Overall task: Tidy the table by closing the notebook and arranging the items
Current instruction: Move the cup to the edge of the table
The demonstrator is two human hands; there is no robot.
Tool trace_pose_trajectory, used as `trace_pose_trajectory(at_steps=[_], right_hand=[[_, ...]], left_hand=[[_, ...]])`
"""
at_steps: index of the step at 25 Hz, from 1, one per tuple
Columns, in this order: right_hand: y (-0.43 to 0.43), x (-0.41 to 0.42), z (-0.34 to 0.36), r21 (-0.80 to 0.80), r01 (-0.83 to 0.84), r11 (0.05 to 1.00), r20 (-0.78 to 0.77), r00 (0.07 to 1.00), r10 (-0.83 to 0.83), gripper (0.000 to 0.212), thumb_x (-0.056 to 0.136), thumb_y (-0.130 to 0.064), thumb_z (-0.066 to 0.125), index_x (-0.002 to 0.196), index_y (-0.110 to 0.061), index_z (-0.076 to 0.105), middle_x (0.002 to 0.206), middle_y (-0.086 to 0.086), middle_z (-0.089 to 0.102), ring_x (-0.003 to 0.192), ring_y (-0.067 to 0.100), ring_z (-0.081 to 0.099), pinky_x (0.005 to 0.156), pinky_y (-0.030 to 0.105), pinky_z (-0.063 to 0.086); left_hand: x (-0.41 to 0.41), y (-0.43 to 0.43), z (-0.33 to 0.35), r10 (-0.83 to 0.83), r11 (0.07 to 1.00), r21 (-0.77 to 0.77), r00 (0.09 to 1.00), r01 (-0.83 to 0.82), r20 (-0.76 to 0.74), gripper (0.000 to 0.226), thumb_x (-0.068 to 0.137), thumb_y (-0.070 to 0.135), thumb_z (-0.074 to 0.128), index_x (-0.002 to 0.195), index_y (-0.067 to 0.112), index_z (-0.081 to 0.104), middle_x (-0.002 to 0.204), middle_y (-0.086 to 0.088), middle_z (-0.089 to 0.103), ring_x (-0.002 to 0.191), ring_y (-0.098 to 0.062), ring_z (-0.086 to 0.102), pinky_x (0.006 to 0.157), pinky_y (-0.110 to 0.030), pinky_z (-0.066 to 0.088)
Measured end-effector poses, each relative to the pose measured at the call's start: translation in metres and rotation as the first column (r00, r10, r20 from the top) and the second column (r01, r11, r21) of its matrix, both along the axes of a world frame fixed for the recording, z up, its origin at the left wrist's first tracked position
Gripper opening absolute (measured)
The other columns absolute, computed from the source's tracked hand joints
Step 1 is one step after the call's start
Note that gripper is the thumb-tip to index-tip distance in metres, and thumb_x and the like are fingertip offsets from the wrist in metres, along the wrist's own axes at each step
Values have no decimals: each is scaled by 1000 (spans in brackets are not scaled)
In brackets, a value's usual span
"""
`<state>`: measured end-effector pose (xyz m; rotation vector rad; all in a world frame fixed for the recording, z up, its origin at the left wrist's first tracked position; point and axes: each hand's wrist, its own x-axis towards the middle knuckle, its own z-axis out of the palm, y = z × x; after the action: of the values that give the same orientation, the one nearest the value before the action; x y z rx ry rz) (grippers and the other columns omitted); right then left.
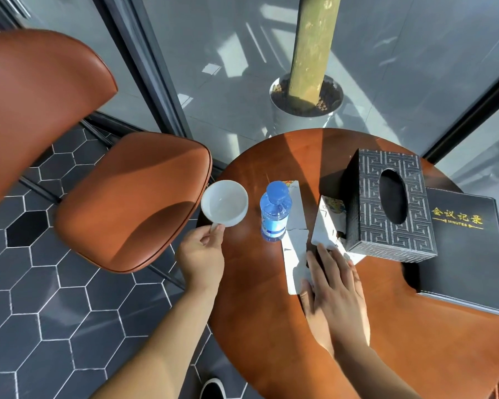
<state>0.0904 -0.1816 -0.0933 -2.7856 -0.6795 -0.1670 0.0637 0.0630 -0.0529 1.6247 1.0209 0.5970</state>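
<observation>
left hand (200,256) holds cup (224,203) at table (257,326) edge.

One cup (224,203), one bottle (274,215), one tissue box (389,205), one notebook (470,249), two hands.

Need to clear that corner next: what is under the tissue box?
The tissue box sits partly on the black notebook, which is closed, and partly on the white papers on its left. The box hides what lies under its middle.
</observation>
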Motion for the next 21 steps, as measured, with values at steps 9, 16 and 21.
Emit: trace_pose_trajectory(at_steps=[9,16,21], right_hand=[[-3,2,-5,-61,-9,998,-2,1000,9,61,92,-34,58,149,-19,42,159,2,36,149,28,29,119,49,25],[1,-1,2,17,6,1000,-11,1000,-6,53,94,-35,48,145,-20,47,157,0,41,148,26,29,120,47,24],[1,0,7,18,3,1000,-8,1000,-3,51,95,-35,49,143,-18,50,155,1,44,147,27,33,117,48,29]], left_hand=[[16,13,4,55,998,12,998,-55,-16,4,85,26,73,84,26,76,76,8,75,72,-7,69,68,-18,47],[16,19,-2,68,997,-24,997,-67,37,14,81,26,77,79,36,67,82,6,76,77,-14,74,76,-34,58],[10,17,8,10,1000,27,998,-12,66,24,80,26,78,95,34,61,100,1,73,85,-3,71,70,-13,52]])
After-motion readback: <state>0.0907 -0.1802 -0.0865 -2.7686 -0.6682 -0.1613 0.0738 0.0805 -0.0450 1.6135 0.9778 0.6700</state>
